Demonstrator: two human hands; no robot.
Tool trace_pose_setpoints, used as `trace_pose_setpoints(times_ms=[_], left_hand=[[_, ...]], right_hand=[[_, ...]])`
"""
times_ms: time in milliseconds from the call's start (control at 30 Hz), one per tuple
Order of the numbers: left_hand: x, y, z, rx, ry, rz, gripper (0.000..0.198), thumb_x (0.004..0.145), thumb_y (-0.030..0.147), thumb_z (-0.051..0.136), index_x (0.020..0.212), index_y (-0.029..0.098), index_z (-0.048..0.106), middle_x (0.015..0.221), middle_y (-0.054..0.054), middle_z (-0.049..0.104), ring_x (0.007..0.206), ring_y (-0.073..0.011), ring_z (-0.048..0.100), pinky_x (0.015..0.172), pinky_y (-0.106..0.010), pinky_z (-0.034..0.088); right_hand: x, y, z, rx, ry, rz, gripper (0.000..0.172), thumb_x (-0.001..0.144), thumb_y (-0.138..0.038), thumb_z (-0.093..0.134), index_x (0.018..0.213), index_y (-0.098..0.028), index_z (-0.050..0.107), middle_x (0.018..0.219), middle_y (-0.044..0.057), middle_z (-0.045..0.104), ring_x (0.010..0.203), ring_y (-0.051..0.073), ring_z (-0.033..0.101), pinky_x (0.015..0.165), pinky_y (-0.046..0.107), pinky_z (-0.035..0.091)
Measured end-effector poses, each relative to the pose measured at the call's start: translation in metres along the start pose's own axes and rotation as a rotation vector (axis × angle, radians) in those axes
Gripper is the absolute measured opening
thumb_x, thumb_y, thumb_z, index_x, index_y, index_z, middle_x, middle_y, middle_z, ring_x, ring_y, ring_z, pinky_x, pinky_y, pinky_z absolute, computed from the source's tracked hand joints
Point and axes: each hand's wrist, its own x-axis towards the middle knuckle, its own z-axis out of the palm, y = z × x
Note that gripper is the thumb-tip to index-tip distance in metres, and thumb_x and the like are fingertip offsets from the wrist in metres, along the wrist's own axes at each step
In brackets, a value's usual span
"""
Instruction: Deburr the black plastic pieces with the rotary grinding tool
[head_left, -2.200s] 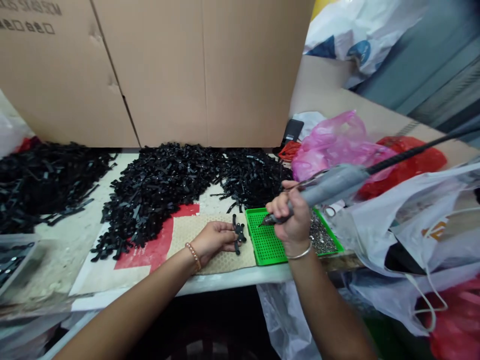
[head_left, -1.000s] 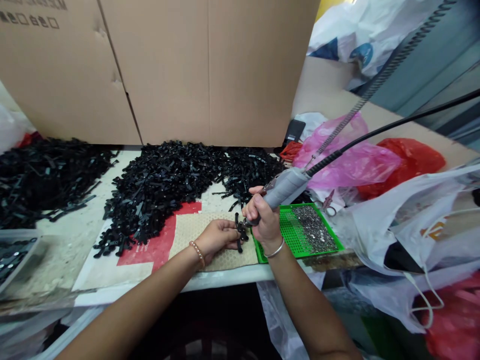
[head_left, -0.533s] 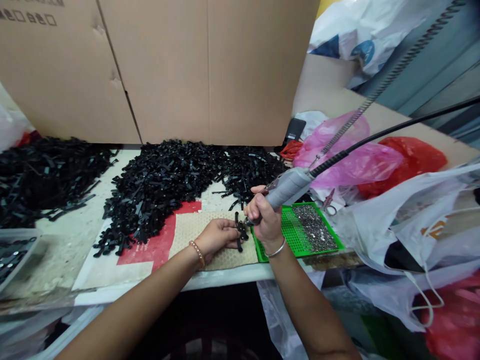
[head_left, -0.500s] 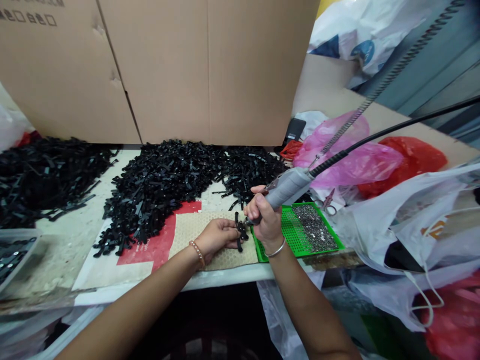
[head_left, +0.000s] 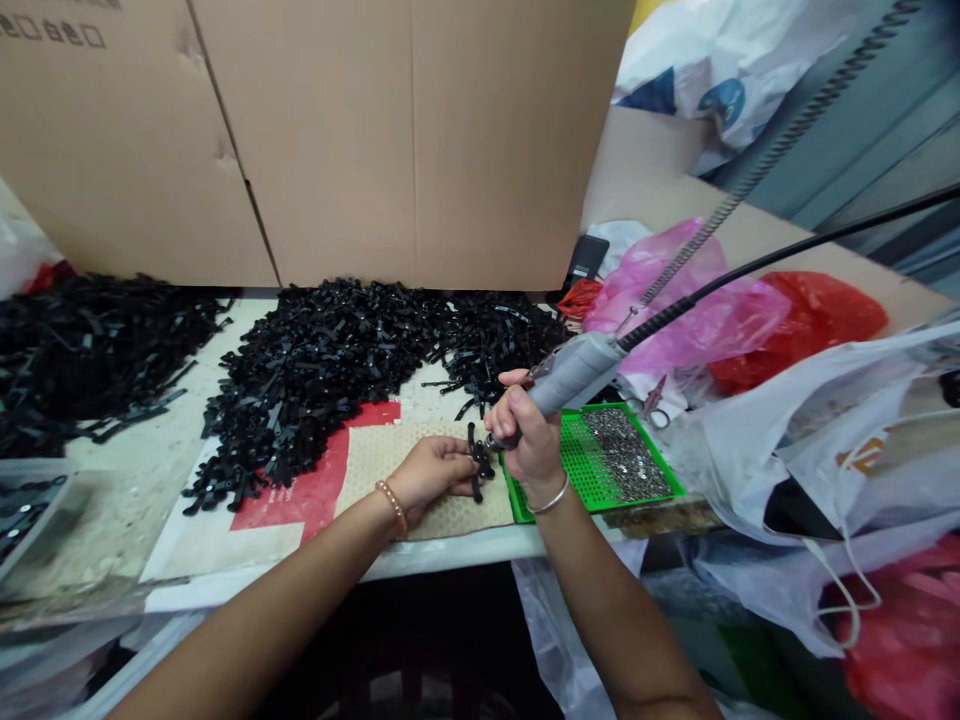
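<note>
My left hand (head_left: 439, 468) pinches a small black jointed part (head_left: 480, 465) over the tan textured mat (head_left: 375, 460). A grey electric screwdriver (head_left: 574, 372) is wrapped in my right hand (head_left: 529, 440), tilted down to the left. Its tip meets or nearly meets the black part; I cannot tell whether they touch. The cable and a coiled spring run from the tool's back end to the upper right. Just right of the right hand lies a green perforated tray (head_left: 574, 455) with many small shiny metal pieces (head_left: 628, 455) in it.
Heaps of black parts (head_left: 315, 350) lie behind and left of the mat, before a large cardboard box (head_left: 337, 140). A clear bin (head_left: 37, 520) stands at the left edge. Scissors (head_left: 656, 410), a pink bag (head_left: 690, 310) and white plastic bags (head_left: 795, 430) crowd the right.
The whole view has shifted very slightly. Both hands, the black part and the screwdriver keep nearly the same positions relative to each other.
</note>
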Motion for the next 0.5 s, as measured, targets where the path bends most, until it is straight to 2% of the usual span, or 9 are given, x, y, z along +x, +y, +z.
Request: trace_pose_setpoints(times_ms=[233, 500], left_hand=[[-0.0005, -0.0015, -0.0003, -0.017, -0.006, 0.007, 0.023, 0.059, 0.016, 0.077, 0.076, 0.009, 0.063, 0.078, -0.007, 0.066, 0.07, -0.0145, 0.065, 0.062, -0.022, 0.054], [0.0012, -0.0016, -0.001, -0.002, -0.02, 0.005, 0.02, 0.061, 0.016, 0.075, 0.076, 0.009, 0.064, 0.076, -0.007, 0.066, 0.071, -0.015, 0.065, 0.064, -0.023, 0.055]], right_hand=[[0.0003, 0.002, 0.0, -0.004, -0.011, -0.006, 0.024, 0.076, -0.037, 0.067, 0.089, -0.019, 0.056, 0.045, -0.01, 0.037, 0.038, 0.007, 0.034, 0.043, 0.019, 0.036], [-0.002, 0.0052, -0.0009, -0.014, -0.057, -0.011, 0.021, 0.079, -0.035, 0.067, 0.09, -0.02, 0.058, 0.047, -0.009, 0.037, 0.039, 0.007, 0.035, 0.043, 0.021, 0.035]])
